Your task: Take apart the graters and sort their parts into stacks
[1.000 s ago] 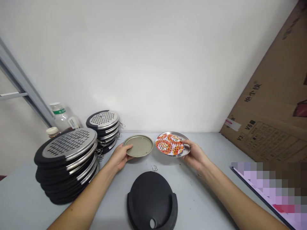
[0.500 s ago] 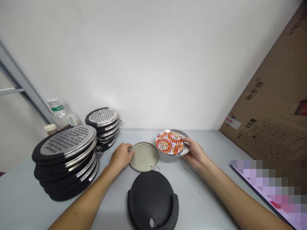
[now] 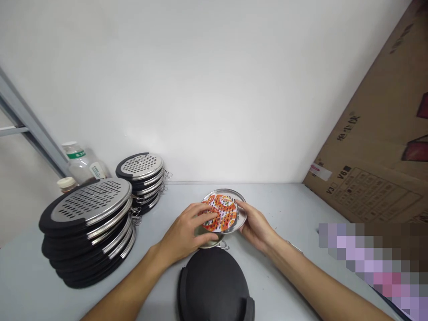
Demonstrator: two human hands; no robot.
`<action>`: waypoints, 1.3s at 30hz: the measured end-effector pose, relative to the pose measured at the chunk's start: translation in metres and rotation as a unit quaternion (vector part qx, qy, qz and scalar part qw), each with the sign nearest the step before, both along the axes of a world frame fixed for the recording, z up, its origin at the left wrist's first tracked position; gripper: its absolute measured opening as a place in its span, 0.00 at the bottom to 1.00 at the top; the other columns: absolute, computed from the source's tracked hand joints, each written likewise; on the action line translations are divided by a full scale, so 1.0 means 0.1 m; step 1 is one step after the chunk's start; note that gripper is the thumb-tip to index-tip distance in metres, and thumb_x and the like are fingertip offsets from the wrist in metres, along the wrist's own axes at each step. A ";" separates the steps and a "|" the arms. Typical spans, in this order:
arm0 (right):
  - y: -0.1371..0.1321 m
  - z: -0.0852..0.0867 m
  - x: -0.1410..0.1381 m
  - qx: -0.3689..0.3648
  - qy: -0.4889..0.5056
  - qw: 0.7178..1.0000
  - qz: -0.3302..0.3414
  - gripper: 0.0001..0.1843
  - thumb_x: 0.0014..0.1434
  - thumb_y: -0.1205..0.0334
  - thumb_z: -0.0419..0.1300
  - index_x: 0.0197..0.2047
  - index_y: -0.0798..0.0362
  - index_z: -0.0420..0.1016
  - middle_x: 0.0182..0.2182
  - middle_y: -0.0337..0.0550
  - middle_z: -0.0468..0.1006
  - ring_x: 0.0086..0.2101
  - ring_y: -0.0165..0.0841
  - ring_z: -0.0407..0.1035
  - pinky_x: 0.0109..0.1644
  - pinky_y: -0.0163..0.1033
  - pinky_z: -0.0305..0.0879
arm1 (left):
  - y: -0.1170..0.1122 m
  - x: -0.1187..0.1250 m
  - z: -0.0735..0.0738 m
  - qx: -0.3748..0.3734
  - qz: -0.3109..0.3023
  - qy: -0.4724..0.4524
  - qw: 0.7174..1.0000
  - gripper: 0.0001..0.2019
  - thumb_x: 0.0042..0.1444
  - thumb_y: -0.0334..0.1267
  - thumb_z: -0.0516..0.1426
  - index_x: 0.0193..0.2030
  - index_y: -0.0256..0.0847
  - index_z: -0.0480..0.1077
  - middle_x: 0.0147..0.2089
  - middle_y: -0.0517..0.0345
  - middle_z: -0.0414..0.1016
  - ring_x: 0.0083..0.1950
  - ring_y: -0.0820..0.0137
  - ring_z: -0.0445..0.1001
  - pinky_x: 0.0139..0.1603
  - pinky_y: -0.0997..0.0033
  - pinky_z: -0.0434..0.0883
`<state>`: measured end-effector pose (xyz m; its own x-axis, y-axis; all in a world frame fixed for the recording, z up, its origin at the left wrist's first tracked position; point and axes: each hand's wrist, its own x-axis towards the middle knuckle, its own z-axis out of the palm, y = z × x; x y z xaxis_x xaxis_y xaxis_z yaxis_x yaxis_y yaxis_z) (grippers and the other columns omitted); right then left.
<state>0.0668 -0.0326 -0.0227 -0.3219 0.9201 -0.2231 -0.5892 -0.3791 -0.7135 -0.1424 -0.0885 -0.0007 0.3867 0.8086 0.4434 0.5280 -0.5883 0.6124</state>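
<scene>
My right hand (image 3: 256, 226) grips the rim of a shallow round silver metal plate (image 3: 241, 218), thumb on top and fingers underneath. On this plate lies a round sheet (image 3: 229, 209) printed in orange and red with dark dots. Over the sheet's left part, my left hand (image 3: 189, 228) spreads its fingers, touching or almost touching it. Below the plate a pale metal disc (image 3: 211, 244) shows only its near edge. Just in front of it sits a black round base (image 3: 216, 281) with a raised rim. A small wire clip (image 3: 224, 245) sticks out between them.
Two stacks of black-rimmed, perforated silver discs, one near (image 3: 90, 203) and one far (image 3: 142, 166), stand on the left. Behind them are a clear jar (image 3: 78, 162) and a white-capped bottle (image 3: 67, 183). A large cardboard box (image 3: 364, 165) leans at the right, against the wall.
My right hand has brought the plate and sheet leftward, over the pale disc. My left hand has let go of the disc's edge and moved right onto the printed sheet.
</scene>
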 end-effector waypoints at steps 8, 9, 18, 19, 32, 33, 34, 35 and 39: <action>0.01 0.00 0.04 -0.018 -0.041 0.999 -0.018 0.10 0.61 0.63 0.60 0.43 0.59 0.78 0.34 0.49 0.83 0.34 0.38 0.78 0.38 0.41 0.77 | 0.10 -0.10 0.00 -0.126 0.125 -0.271 0.946 0.05 0.50 0.36 0.66 0.35 0.45 0.82 0.40 0.52 0.81 0.47 0.59 0.75 0.57 0.66 0.66; 0.03 0.00 0.05 -0.027 -0.041 0.999 -0.023 0.10 0.61 0.63 0.60 0.43 0.59 0.78 0.34 0.49 0.83 0.34 0.38 0.78 0.37 0.40 0.77 | 0.15 -0.13 0.00 -0.132 0.165 -0.308 0.928 0.03 0.50 0.36 0.66 0.33 0.43 0.82 0.38 0.53 0.81 0.45 0.60 0.76 0.54 0.68 0.67; 0.48 -0.08 0.49 0.001 -0.128 0.979 -0.158 0.10 0.59 0.64 0.61 0.44 0.56 0.76 0.28 0.44 0.82 0.30 0.36 0.77 0.32 0.38 0.77 | 0.89 -0.22 -0.21 -0.277 0.258 -0.425 0.822 0.09 0.63 0.37 0.56 0.43 0.33 0.73 0.40 0.52 0.78 0.37 0.68 0.77 0.40 0.65 0.75; 0.52 -0.10 0.53 0.005 -0.137 0.977 -0.161 0.11 0.58 0.65 0.61 0.45 0.57 0.76 0.28 0.44 0.82 0.30 0.36 0.78 0.32 0.39 0.77 | 0.92 -0.22 -0.25 -0.292 0.258 -0.428 0.815 0.10 0.63 0.38 0.56 0.47 0.33 0.72 0.44 0.51 0.76 0.40 0.68 0.77 0.42 0.63 0.75; 0.51 -0.15 0.71 0.192 -0.443 0.871 -0.087 0.51 0.33 0.64 0.76 0.62 0.49 0.65 0.57 0.52 0.71 0.61 0.51 0.58 0.66 0.55 0.49 | 0.87 -0.46 -0.41 -0.208 0.277 -0.231 0.909 0.18 0.42 0.39 0.70 0.41 0.37 0.77 0.50 0.44 0.77 0.60 0.51 0.68 0.65 0.55 0.59; 0.49 -0.15 0.70 0.212 -0.467 0.856 -0.067 0.53 0.32 0.63 0.76 0.63 0.50 0.64 0.58 0.52 0.69 0.62 0.52 0.57 0.67 0.56 0.46 | 0.82 -0.45 -0.40 -0.194 0.271 -0.202 0.921 0.20 0.40 0.41 0.71 0.41 0.37 0.78 0.53 0.43 0.76 0.63 0.49 0.65 0.67 0.55 0.55; 0.48 -0.16 0.68 0.227 -0.484 0.844 -0.054 0.54 0.32 0.62 0.76 0.63 0.50 0.64 0.60 0.53 0.67 0.62 0.52 0.55 0.67 0.55 0.45 | 0.78 -0.44 -0.40 -0.181 0.262 -0.175 0.932 0.22 0.39 0.43 0.71 0.43 0.38 0.78 0.56 0.42 0.75 0.65 0.47 0.63 0.68 0.55 0.52; 0.46 -0.18 0.65 0.239 -0.497 0.833 -0.048 0.53 0.32 0.62 0.76 0.63 0.50 0.64 0.61 0.54 0.65 0.63 0.52 0.53 0.68 0.55 0.43 | 0.74 -0.42 -0.39 -0.171 0.252 -0.149 0.941 0.25 0.39 0.46 0.70 0.45 0.38 0.78 0.59 0.41 0.72 0.67 0.47 0.60 0.69 0.55 0.50; 0.40 -0.33 0.54 0.257 -0.551 0.792 -0.059 0.47 0.41 0.58 0.72 0.64 0.51 0.63 0.67 0.57 0.52 0.67 0.54 0.42 0.68 0.56 0.40 | 0.62 -0.37 -0.38 -0.153 0.204 -0.059 0.965 0.30 0.40 0.49 0.69 0.51 0.43 0.76 0.67 0.41 0.63 0.71 0.48 0.52 0.70 0.53 0.47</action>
<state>0.1205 0.0072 -0.0555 -0.0975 0.9896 0.1059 0.4885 0.1403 -0.8612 -0.1799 -0.0268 -0.0391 -0.0305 0.9831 0.1806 0.5937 -0.1275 0.7945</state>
